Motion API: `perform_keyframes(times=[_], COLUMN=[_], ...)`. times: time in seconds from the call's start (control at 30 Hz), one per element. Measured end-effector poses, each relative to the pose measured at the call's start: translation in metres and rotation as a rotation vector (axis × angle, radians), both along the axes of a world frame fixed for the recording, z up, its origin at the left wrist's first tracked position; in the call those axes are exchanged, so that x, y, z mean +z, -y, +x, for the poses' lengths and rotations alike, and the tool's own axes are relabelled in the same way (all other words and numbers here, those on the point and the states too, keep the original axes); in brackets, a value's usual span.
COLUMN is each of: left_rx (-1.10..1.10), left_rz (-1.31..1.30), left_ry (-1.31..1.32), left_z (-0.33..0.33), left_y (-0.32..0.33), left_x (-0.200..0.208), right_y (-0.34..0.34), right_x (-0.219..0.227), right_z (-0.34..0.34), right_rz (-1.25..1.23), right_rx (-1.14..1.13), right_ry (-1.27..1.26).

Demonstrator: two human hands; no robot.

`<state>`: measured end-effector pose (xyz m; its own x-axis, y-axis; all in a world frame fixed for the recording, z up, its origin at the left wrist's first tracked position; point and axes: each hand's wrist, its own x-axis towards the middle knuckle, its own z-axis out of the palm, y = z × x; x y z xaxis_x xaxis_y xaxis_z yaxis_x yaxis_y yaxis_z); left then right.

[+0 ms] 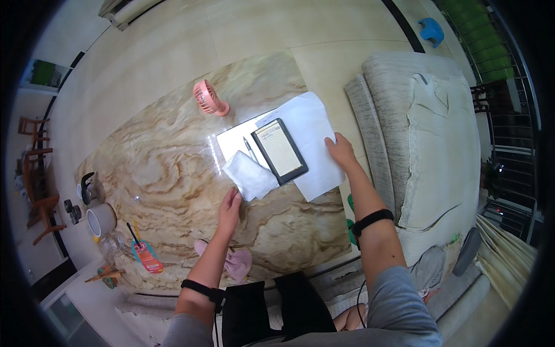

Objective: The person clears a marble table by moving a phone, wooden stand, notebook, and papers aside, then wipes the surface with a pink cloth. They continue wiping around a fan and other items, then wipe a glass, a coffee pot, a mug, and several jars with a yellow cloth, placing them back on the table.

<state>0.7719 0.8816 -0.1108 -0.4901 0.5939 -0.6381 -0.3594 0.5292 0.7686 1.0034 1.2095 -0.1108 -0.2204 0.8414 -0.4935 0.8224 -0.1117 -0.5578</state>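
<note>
While the right hand (342, 151) pinches the right edge of the white sheet (319, 147), the left hand (229, 212) sits by the crumpled white cloth (251, 175), grip unclear. Sheet on desk (167, 173), partly under notebook (279, 151); slow, level handling should keep notebook and pen (250, 149) from sliding.

From here I see white paper (317, 139), a black notebook (301, 169) with cream, apparently lined page (280, 151), pink fan (206, 98), brown-veined beige table (162, 159).
</note>
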Motion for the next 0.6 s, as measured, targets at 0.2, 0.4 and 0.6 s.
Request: perform_keyframes(times=[0.2,0.4,0.6], left_rx=[0.043,0.187,0.233], left_rz=[0.011,0.048,0.044], left_ry=[0.103,0.22,0.285], left_z=[-0.006,-0.002,-0.008], left_y=[-0.023,-0.038,-0.036], left_x=[-0.004,0.0,-0.001], right_y=[0.01,0.008,0.029], right_x=[0.0,0.002,-0.005], right_z=[-0.001,-0.006,-0.001], right_rz=[0.053,-0.059,0.012], right_rx=[0.094,0.083,0.028], right_ry=[0.047,0.087,0.112])
